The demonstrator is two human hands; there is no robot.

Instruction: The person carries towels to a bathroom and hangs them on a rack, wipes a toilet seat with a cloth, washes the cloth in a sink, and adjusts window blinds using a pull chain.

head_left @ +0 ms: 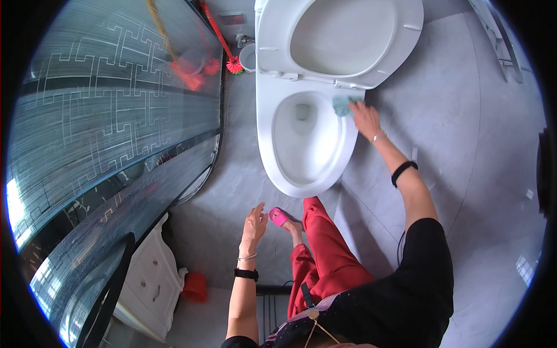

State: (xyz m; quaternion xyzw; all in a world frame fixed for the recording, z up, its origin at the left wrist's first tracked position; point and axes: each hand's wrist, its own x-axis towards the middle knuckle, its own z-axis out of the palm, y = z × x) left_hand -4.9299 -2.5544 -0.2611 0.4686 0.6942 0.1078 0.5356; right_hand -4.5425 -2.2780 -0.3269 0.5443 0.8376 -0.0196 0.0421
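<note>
My right hand grips a pale green cloth against the right side of the white toilet bowl's rim, close to the seat hinge. The toilet seat and lid are raised and lean back. A little water lies at the bottom of the bowl. My left hand hangs in the air to the left of and below the bowl, its fingers loosely apart and nothing in them.
A red-handled toilet brush stands left of the toilet beside a small white container. Patterned glass panels run along the left. Below them are a white cabinet and a red bucket. Grey tiles cover the right.
</note>
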